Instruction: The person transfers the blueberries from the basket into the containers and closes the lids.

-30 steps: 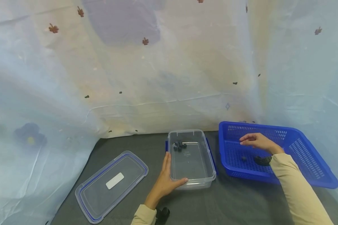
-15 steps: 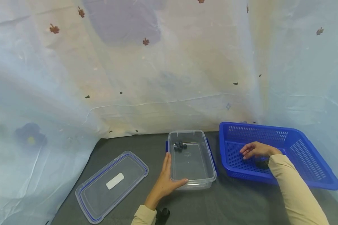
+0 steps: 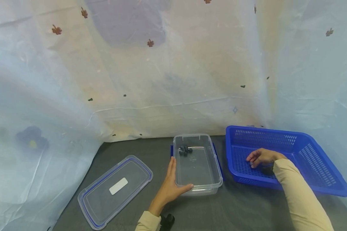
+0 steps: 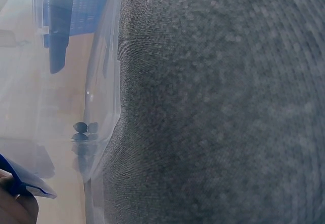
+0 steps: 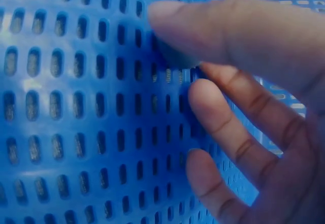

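My right hand (image 3: 263,156) is down inside the blue plastic basket (image 3: 321,166). In the right wrist view its thumb (image 5: 213,28) and forefinger pinch a blueberry (image 5: 177,57), mostly hidden behind the thumb; the other fingers are loosely bent over the slotted floor. My left hand (image 3: 169,186) steadies a clear lidless food container (image 3: 199,170), straight fingers along its left side and thumb across the near corner. Several dark blueberries (image 3: 185,150) lie together at the container's far left. The left wrist view shows some blueberries (image 4: 80,128) through the clear wall.
A clear lid with a blue seal (image 3: 133,189) and a white label lies flat at the left. Blue latches (image 3: 218,162) hang at the container's sides. Dark grey cloth (image 3: 237,208) covers the table, and a patterned curtain (image 3: 167,96) stands behind.
My right hand has lowered to the basket floor, and its thumb and forefinger have come together on the blueberry lying there. The left hand and the container have stayed put.
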`<state>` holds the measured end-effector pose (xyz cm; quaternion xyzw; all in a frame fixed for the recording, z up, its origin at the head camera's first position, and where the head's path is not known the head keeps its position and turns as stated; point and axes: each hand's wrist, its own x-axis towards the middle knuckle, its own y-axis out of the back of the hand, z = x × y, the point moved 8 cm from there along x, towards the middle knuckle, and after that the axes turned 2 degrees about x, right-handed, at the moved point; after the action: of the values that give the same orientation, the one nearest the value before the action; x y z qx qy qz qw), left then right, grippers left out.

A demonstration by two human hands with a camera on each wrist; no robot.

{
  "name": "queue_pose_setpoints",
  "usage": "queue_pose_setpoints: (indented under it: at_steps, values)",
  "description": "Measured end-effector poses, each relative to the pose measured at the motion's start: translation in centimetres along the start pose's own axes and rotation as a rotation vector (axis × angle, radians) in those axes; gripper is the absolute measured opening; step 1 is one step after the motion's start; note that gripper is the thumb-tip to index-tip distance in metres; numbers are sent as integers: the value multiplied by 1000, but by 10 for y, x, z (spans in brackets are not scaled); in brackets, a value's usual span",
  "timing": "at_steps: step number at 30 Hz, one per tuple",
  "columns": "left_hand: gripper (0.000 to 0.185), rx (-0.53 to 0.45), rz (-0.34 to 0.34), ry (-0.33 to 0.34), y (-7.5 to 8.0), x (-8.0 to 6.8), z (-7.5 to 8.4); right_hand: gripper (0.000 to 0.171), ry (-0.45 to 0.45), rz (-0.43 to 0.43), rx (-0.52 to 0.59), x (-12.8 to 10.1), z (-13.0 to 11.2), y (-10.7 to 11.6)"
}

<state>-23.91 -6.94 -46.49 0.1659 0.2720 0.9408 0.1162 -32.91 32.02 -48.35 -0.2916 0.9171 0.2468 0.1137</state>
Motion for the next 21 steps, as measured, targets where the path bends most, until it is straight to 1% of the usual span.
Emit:
queue_pose_setpoints:
  at_steps: [6,11,17,21]
  values:
    - [119,7,0,0,1,0,2,35,12,-14,-6,0,-2,-2]
    - [119,9,2,1,1,1,2,31,-6,-11,-41,0,-2,-3]
    - [119,10,-2,5,0,0,2,24,-14,74,-60,-2,-8,3]
    - [119,5,-4,5,0,0,2,24,41,119,-92,-2,-18,9]
